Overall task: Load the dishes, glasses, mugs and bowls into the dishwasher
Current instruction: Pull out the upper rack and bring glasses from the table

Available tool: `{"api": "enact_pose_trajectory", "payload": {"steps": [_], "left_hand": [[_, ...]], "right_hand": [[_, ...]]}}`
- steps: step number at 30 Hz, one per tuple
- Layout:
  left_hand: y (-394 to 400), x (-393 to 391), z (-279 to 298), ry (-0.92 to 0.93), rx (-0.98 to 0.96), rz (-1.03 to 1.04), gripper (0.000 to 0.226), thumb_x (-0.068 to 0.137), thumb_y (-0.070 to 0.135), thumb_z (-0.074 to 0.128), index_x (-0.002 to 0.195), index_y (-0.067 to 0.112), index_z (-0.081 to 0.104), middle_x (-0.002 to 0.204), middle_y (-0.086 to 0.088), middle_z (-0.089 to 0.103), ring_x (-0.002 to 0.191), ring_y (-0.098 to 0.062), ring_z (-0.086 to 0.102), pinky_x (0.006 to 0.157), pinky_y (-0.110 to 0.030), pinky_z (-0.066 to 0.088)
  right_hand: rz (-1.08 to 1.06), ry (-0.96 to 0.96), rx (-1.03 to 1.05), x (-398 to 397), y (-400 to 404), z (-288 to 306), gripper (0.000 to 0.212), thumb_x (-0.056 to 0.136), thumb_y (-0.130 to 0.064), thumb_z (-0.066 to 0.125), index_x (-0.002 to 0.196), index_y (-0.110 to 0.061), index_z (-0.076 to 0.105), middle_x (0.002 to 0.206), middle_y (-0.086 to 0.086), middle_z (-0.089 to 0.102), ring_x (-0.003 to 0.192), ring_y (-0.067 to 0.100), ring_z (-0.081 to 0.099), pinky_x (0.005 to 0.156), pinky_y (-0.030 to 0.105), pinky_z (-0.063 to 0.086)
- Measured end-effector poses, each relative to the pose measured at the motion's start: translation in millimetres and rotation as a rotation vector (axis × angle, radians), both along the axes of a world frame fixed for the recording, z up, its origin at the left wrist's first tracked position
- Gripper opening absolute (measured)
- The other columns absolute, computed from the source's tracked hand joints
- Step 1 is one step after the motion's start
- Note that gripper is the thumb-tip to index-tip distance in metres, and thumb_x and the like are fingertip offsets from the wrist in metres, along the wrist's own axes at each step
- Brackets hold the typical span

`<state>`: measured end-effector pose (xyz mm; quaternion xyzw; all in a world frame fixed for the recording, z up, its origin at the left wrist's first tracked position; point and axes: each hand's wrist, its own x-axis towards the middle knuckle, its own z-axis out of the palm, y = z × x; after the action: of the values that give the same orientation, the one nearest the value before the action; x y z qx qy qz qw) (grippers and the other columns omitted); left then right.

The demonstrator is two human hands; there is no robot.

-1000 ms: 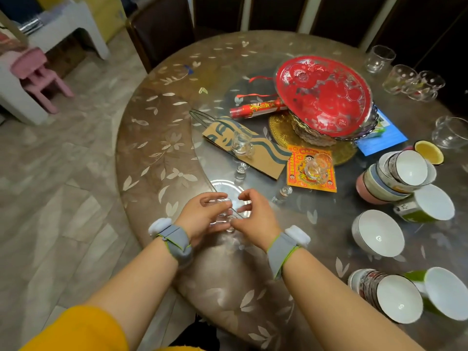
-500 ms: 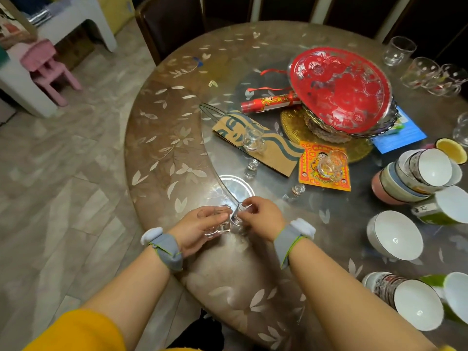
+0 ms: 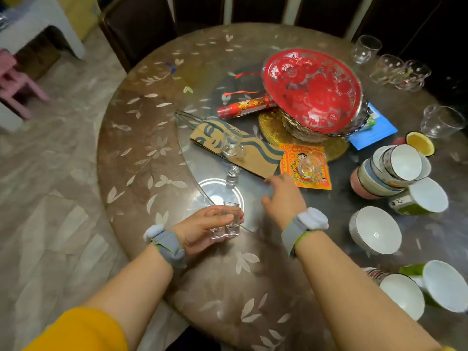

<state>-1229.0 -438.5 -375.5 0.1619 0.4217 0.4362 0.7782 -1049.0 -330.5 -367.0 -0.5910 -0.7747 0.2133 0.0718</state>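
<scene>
left fingers [image 3: 222, 217] curl around two shot glasses [image 3: 225, 228]; right fingers [image 3: 272, 184] spread, empty.

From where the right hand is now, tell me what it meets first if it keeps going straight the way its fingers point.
The right hand points up-left across the glass turntable. The near edge of the brown paper bag looks closest in that line, with the small shot glass just left of it. Depth is unclear.

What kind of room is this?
Probably a home dining room: a big round table with a glass turntable, dark chairs around it, and stacked bowls and glasses left on it.
</scene>
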Motion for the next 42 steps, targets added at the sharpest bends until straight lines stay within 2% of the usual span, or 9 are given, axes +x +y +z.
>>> {"api": "enact_pose_trajectory", "payload": {"steps": [5,8,12,18,24,29,32,34,42], "left_hand": [[6,15,4,-0.115,-0.036,0.070,0.055,0.046,0.026,0.096,0.095,0.011,0.077,0.102,-0.013,0.069,0.110,-0.027,0.062,0.099,-0.048,0.043],[9,20,0,-0.185,-0.067,0.112,0.060,0.048,0.029,0.096,0.101,0.012,0.074,0.110,-0.013,0.067,0.122,-0.031,0.056,0.092,-0.045,0.044],[15,22,3,-0.249,-0.013,0.184,0.058,0.051,0.030,0.094,0.104,0.014,0.073,0.121,-0.014,0.065,0.127,-0.035,0.052,0.088,-0.042,0.044],[24,15,16,-0.297,0.145,0.219,0.052,0.063,0.026,0.088,0.106,0.003,0.071,0.117,-0.018,0.066,0.107,-0.028,0.064,0.077,-0.034,0.055],[26,10,12,-0.255,0.160,0.155,0.077,0.067,0.024,0.085,0.126,-0.012,0.050,0.115,-0.029,0.057,0.096,-0.038,0.060,0.086,-0.046,0.048],[24,-3,3,-0.133,0.140,0.149,0.067,0.064,0.025,0.087,0.118,-0.004,0.060,0.105,-0.025,0.059,0.088,-0.035,0.057,0.085,-0.046,0.046],[23,-10,-3,-0.184,0.027,0.285,0.066,0.051,0.027,0.094,0.108,0.006,0.070,0.114,-0.015,0.062,0.110,-0.032,0.053,0.106,-0.056,0.036],[22,-16,-7,-0.215,-0.012,0.354,0.065,0.049,0.027,0.095,0.107,0.010,0.071,0.116,-0.010,0.063,0.116,-0.032,0.049,0.108,-0.059,0.032],[24,-29,-11,-0.268,-0.067,0.444,0.068,0.049,0.026,0.095,0.111,0.012,0.069,0.116,-0.009,0.063,0.117,-0.033,0.046,0.104,-0.063,0.035]], "right_hand": [[-0.069,-0.271,-0.226,20,19,-22,0.045,0.089,-0.029,0.061,0.128,-0.013,0.047,0.123,0.018,0.051,0.111,0.037,0.053,0.084,0.034,0.043],[-0.244,0.007,-0.206,17,18,-24,0.028,0.087,-0.021,0.064,0.111,-0.008,0.059,0.107,0.015,0.064,0.102,0.033,0.059,0.079,0.034,0.042],[-0.542,0.760,-0.431,-6,-8,-11,0.019,0.081,-0.005,0.070,0.087,-0.009,0.053,0.076,0.012,0.063,0.071,0.026,0.066,0.063,0.031,0.053],[-0.475,0.832,-0.463,-27,-19,-6,0.022,0.078,-0.009,0.077,0.091,-0.004,0.060,0.065,0.000,0.060,0.053,0.002,0.055,0.053,0.011,0.041],[-0.369,0.782,-0.726,-35,-22,-15,0.007,0.090,-0.009,0.065,0.091,-0.005,0.059,0.070,0.014,0.061,0.053,0.020,0.052,0.047,0.026,0.045],[-0.134,0.591,-0.885,-42,-8,-8,0.013,0.094,-0.003,0.057,0.101,0.005,0.062,0.087,0.023,0.065,0.054,0.019,0.062,0.052,0.030,0.058],[-0.074,0.232,-0.458,-44,14,-6,0.011,0.089,-0.012,0.058,0.086,-0.007,0.068,0.086,0.014,0.068,0.071,0.026,0.064,0.069,0.038,0.056],[-0.072,0.076,-0.133,-52,28,-4,0.018,0.084,-0.015,0.057,0.100,-0.014,0.065,0.104,0.008,0.064,0.094,0.027,0.060,0.076,0.031,0.045],[0.253,-0.083,-0.109,-87,49,-43,0.042,0.089,-0.026,0.058,0.127,-0.012,0.047,0.129,0.012,0.047,0.116,0.034,0.046,0.090,0.034,0.039]]}}
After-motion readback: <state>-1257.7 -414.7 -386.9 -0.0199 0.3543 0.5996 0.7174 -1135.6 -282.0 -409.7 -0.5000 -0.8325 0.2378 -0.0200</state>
